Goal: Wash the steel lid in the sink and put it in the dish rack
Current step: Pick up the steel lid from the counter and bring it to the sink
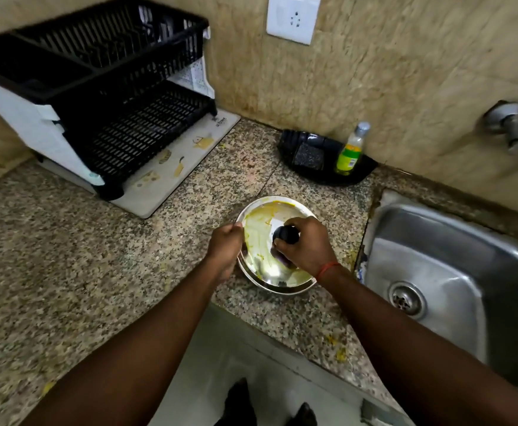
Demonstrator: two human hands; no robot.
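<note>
While right hand (305, 244) fingers (282, 245) pinch knob (286, 234), steel lid (259, 229) beneath

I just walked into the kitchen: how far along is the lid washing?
Nothing is done yet. The round steel lid, smeared with yellow residue, sits on the speckled granite counter. In hand: the right hand grips its black knob, the left hand steadies the rim. Left: washing it in the dry-looking steel sink, then placing it in the black plastic dish rack.

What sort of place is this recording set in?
Most likely a home kitchen: a granite counter with a steel sink set into it, a black dish rack in the corner, and a dish soap bottle against the wall.
</note>
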